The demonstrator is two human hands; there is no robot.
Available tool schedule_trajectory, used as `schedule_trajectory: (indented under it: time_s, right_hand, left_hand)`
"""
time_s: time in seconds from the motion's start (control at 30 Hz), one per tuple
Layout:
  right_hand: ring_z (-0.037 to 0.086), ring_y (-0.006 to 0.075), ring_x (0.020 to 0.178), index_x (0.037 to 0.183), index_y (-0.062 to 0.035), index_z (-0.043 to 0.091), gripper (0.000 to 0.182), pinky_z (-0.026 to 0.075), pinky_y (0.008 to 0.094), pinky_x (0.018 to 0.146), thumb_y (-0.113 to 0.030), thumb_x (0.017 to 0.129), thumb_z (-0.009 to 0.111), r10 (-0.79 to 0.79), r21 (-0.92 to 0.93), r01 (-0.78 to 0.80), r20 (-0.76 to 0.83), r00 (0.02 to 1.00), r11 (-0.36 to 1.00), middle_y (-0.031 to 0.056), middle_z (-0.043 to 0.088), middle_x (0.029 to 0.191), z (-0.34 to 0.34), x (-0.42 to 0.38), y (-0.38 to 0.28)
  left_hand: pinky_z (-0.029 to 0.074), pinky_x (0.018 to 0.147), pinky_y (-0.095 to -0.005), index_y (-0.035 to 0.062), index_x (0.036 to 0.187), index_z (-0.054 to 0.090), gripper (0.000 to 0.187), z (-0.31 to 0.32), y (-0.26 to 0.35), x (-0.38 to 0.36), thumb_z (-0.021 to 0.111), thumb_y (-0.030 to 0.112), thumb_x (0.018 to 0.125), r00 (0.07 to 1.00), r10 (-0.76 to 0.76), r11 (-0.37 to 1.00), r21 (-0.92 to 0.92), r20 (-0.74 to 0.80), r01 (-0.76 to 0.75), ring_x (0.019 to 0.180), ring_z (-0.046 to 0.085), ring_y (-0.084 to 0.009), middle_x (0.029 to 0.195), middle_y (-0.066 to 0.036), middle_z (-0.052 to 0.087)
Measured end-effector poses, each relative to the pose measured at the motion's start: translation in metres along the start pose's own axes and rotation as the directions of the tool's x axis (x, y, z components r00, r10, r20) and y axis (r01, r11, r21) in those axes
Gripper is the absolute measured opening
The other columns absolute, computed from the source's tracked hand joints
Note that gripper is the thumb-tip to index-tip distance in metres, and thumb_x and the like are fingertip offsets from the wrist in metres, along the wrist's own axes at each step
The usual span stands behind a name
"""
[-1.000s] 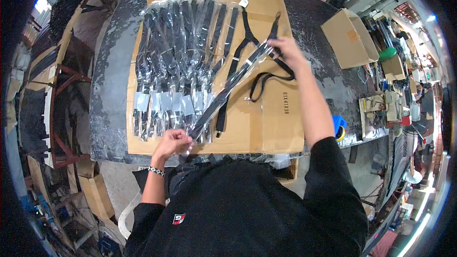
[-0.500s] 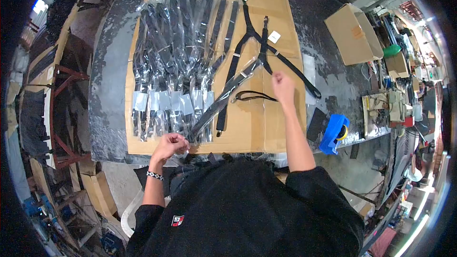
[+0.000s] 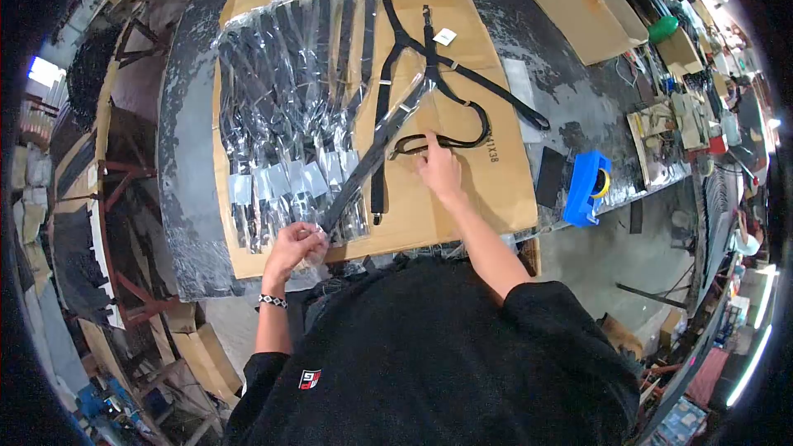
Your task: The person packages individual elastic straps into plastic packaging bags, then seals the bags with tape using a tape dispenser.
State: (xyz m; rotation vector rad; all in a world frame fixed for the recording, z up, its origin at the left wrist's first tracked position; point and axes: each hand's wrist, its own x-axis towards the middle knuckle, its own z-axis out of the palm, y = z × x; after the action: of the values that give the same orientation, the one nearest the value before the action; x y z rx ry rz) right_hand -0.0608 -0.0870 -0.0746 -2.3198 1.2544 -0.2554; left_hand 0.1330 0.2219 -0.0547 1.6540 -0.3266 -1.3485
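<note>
My left hand (image 3: 297, 249) is closed on the lower end of a clear plastic sleeve (image 3: 351, 188), at the near edge of the cardboard. A black suspender strap lies inside that sleeve, running diagonally up to the right. My right hand (image 3: 440, 172) is over the cardboard, its index finger stretched out against a looped strap of the black suspenders (image 3: 475, 125); its other fingers are partly hidden. More black suspenders (image 3: 400, 35), with metal sliders, clips and white tags (image 3: 444, 37), lie spread above the hands.
To the left, several bagged suspenders (image 3: 289, 99) lie in a row on the cardboard sheet (image 3: 487, 198). A blue tape dispenser (image 3: 582, 190) stands at the right on the dark table (image 3: 186, 198). Beyond it are an open cardboard box (image 3: 582, 12) and a green object (image 3: 662, 29).
My right hand has moved left and down onto the looped strap, which now curves out to the right. My left hand stays at the sleeve's end. The whole view has shifted slightly.
</note>
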Motion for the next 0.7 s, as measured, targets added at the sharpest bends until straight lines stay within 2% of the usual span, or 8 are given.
schedule_trajectory:
  time_s: [0.07,0.17,0.27,0.37,0.47,0.57,0.67,0.7]
  right_hand:
    - [0.069,0.0414,0.085,0.127,-0.0069,0.058,0.042,0.055,0.0535,0.077,-0.012,0.085,0.062,-0.126,-0.054,0.125,-0.018,0.992,0.991,0.0214,0.07,0.087,0.007,0.005,0.012]
    - [0.067,0.0402,0.093,0.119,-0.0028,0.062,0.034,0.054,0.0515,0.082,-0.013,0.087,0.06,-0.151,-0.079,0.158,0.078,0.985,0.984,0.0213,0.07,0.097,0.004,0.009,0.02]
    - [0.066,0.0394,0.097,0.116,-0.0016,0.064,0.032,0.054,0.0509,0.083,-0.019,0.09,0.06,-0.27,-0.107,0.282,0.119,0.956,0.953,0.0217,0.07,0.099,-0.044,-0.011,0.01]
    - [0.068,0.0391,0.096,0.099,-0.0021,0.068,0.029,0.054,0.0514,0.083,-0.029,0.089,0.064,-0.298,-0.192,0.33,0.181,0.937,0.924,0.0233,0.069,0.096,-0.09,-0.037,0.017]
    - [0.068,0.0391,0.097,0.1,-0.0008,0.067,0.035,0.054,0.0502,0.082,-0.034,0.092,0.061,-0.09,-0.348,0.276,0.467,0.88,0.896,0.0248,0.069,0.098,-0.152,-0.062,-0.003]
    - [0.067,0.0398,0.097,0.106,-0.001,0.066,0.038,0.055,0.0483,0.082,-0.036,0.095,0.058,0.032,-0.446,0.195,0.453,0.891,0.874,0.0269,0.069,0.102,-0.146,-0.071,0.016]
    - [0.07,0.0363,0.09,0.12,0.0004,0.061,0.035,0.056,0.0441,0.077,-0.025,0.095,0.061,-0.035,-0.362,0.142,0.287,0.957,0.921,0.0229,0.071,0.1,-0.124,-0.078,0.065]
    - [0.071,0.0333,0.087,0.125,-0.0001,0.058,0.036,0.057,0.0422,0.076,-0.019,0.094,0.062,-0.072,-0.078,0.093,0.236,0.969,0.993,0.0208,0.071,0.098,-0.127,-0.084,0.067]
  left_hand:
    - [0.052,0.058,-0.0247,-0.0001,0.098,0.064,0.011,-0.001,-0.001,0.001,0.07,0.007,0.092,1.0,0.017,1.0,0.019,-0.007,-0.017,0.071,0.069,-0.0131,0.085,-0.01,0.074]
    - [0.052,0.058,-0.025,0.0002,0.1,0.063,0.012,-0.002,-0.005,0.004,0.07,0.009,0.093,0.999,0.038,0.997,0.061,-0.009,-0.037,0.069,0.069,-0.0133,0.084,-0.01,0.074]
    - [0.052,0.058,-0.0252,0.0005,0.1,0.063,0.013,0.001,-0.004,0.001,0.069,0.01,0.094,0.999,0.028,0.997,0.079,-0.021,-0.026,0.068,0.069,-0.0142,0.084,-0.011,0.074]
    - [0.053,0.058,-0.0254,0.0004,0.101,0.063,0.014,-0.001,-0.01,0.005,0.069,0.011,0.094,0.999,0.036,0.998,0.056,-0.003,-0.035,0.068,0.07,-0.0156,0.084,-0.013,0.074]
    - [0.055,0.058,-0.0269,0.0002,0.102,0.063,0.014,0.002,-0.002,0.002,0.069,0.011,0.094,1.0,-0.002,1.0,0.001,0.013,0.002,0.068,0.071,-0.0171,0.085,-0.015,0.074]
    - [0.056,0.06,-0.0285,0.0002,0.102,0.062,0.014,0.004,0.0,0.001,0.068,0.011,0.095,0.999,-0.023,0.999,-0.029,0.029,0.024,0.068,0.071,-0.0184,0.086,-0.017,0.074]
    - [0.057,0.06,-0.0293,0.0002,0.103,0.063,0.015,0.003,-0.003,0.003,0.068,0.012,0.095,0.999,-0.024,0.999,-0.035,0.029,0.025,0.068,0.071,-0.0191,0.087,-0.017,0.074]
    - [0.057,0.06,-0.0292,0.0003,0.103,0.063,0.015,0.002,-0.004,0.003,0.068,0.012,0.095,0.999,-0.029,0.998,-0.049,0.042,0.031,0.069,0.071,-0.0191,0.087,-0.017,0.074]
